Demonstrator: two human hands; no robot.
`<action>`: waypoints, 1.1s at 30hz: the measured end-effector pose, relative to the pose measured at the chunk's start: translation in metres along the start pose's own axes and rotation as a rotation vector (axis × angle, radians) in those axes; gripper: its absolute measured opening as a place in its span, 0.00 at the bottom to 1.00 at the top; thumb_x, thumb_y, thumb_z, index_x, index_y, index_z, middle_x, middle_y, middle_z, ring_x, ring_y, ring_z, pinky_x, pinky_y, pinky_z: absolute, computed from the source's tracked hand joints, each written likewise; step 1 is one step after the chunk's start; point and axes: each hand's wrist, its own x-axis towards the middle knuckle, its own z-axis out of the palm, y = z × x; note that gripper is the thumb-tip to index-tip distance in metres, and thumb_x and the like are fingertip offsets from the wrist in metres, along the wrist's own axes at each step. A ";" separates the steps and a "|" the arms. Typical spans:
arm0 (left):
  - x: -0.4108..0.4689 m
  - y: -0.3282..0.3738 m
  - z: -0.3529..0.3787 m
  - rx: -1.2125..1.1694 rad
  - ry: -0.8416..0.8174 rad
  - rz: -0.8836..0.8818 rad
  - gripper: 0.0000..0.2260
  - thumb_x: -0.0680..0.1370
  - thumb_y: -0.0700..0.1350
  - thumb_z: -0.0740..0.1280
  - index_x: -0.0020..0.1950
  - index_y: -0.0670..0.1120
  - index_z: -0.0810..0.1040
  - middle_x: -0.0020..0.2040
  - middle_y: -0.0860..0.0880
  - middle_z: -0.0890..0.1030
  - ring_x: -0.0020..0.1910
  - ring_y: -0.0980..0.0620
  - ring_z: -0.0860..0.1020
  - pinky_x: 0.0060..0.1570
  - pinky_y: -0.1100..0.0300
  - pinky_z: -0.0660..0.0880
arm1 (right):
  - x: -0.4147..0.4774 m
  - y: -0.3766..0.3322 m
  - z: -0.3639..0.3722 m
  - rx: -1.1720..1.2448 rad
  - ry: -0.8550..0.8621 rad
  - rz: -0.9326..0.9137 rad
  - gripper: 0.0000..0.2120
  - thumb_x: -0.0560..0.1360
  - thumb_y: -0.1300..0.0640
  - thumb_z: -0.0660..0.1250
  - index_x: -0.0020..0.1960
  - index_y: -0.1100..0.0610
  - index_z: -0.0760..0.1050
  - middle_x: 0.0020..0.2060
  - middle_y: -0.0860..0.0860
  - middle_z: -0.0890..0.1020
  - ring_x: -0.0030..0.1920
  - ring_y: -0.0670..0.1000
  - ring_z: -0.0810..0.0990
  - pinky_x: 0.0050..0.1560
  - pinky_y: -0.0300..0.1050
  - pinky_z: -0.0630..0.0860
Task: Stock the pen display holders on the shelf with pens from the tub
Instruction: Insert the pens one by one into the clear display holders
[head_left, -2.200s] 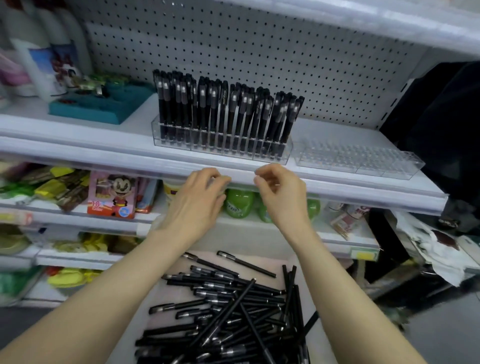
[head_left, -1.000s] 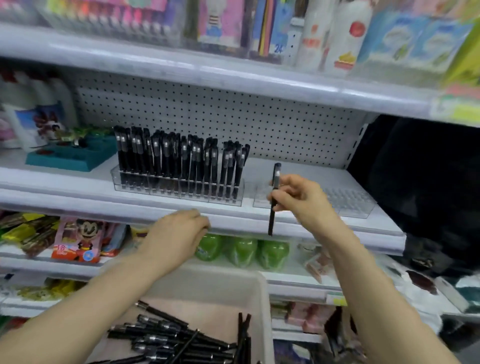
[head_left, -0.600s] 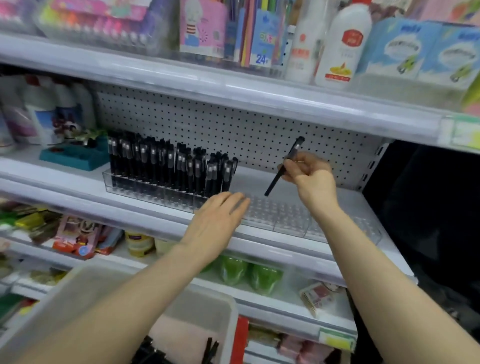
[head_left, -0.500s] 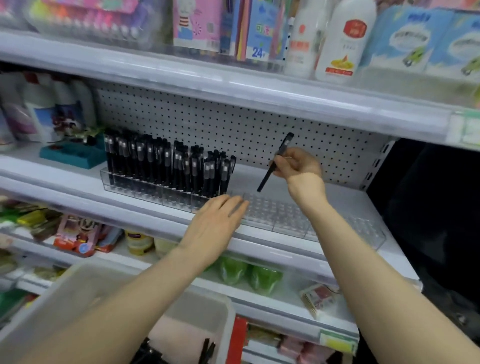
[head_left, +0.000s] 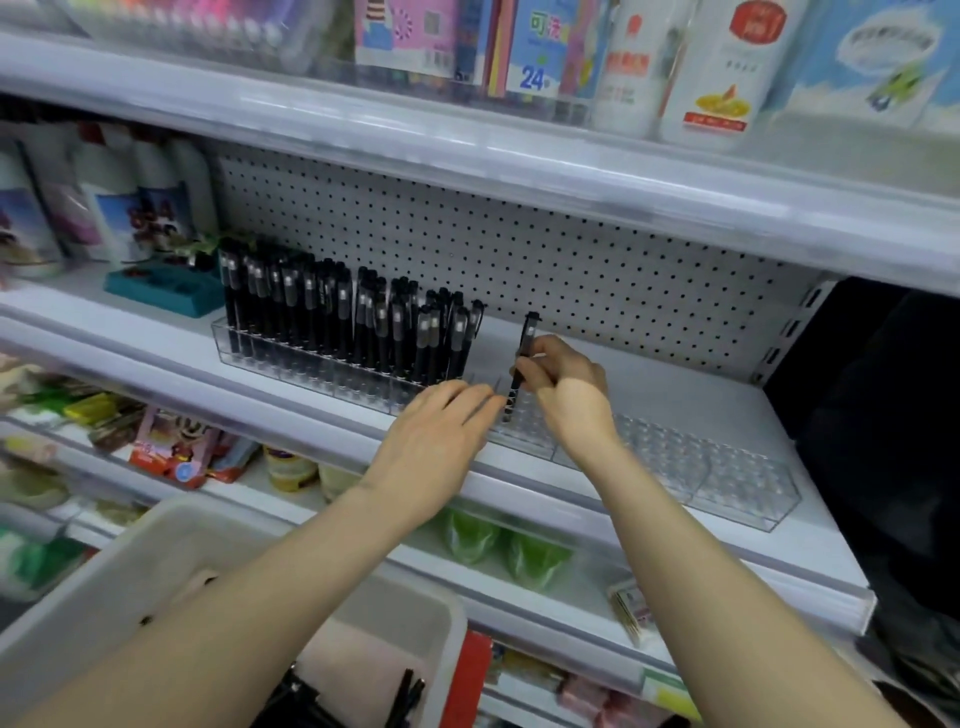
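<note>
Nearest, at the bottom left, is the white plastic tub (head_left: 156, 545). Only a few loose black pens (head_left: 405, 691) show in it, since the arms hide most of the inside.

Past the grey shelf front edge (head_left: 675, 525), the left hand (head_left: 441, 431) lies flat with straight fingers on the front left end of the empty clear plastic pen holder (head_left: 701, 467). It holds nothing and seems to steady the holder.

Just beside it, the right hand (head_left: 566, 384) pinches 1 black capped pen (head_left: 522, 358) by the middle of the barrel. The pen is near upright, tip down at the holder's left end. Cannot tell whether the tip is seated in a slot yet.

To the left on the same shelf, a second clear holder (head_left: 322, 364) is packed with upright black pens (head_left: 337, 312). A teal tray (head_left: 161, 293) sits further left, and a white pegboard (head_left: 571, 260) is behind.

Progress: 1 holder looks full. The other has only this first pen going in, with every other slot bare. Most of the stocking is left, judged from that.

Versus 0.5 s ago: the pen was tilted and raised over the holder, near the pegboard. Now it is lower, upright and at the slots. The left hand has stayed on the holder front. 2.2 s ago both hands were at the shelf edge over the tub with no pen visible in them.
</note>
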 end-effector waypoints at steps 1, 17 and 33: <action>0.000 0.001 -0.001 -0.004 -0.006 -0.002 0.23 0.73 0.44 0.73 0.67 0.44 0.75 0.63 0.47 0.77 0.61 0.45 0.74 0.63 0.52 0.71 | 0.001 0.000 0.000 -0.006 -0.002 0.002 0.06 0.78 0.56 0.67 0.53 0.57 0.78 0.46 0.54 0.86 0.47 0.55 0.83 0.50 0.45 0.78; -0.166 -0.051 -0.058 -0.244 -0.141 -0.262 0.14 0.79 0.48 0.63 0.63 0.48 0.79 0.57 0.47 0.78 0.56 0.46 0.73 0.56 0.50 0.73 | -0.133 -0.057 0.024 0.096 -0.014 -0.021 0.06 0.76 0.60 0.69 0.51 0.51 0.79 0.41 0.41 0.81 0.42 0.37 0.78 0.47 0.28 0.73; -0.237 -0.082 -0.032 -0.351 -0.305 -0.540 0.22 0.77 0.37 0.64 0.71 0.47 0.71 0.70 0.43 0.68 0.67 0.42 0.67 0.64 0.46 0.70 | -0.257 -0.066 0.174 -0.628 -0.836 -0.228 0.28 0.71 0.50 0.71 0.68 0.53 0.67 0.64 0.54 0.70 0.64 0.57 0.68 0.60 0.51 0.69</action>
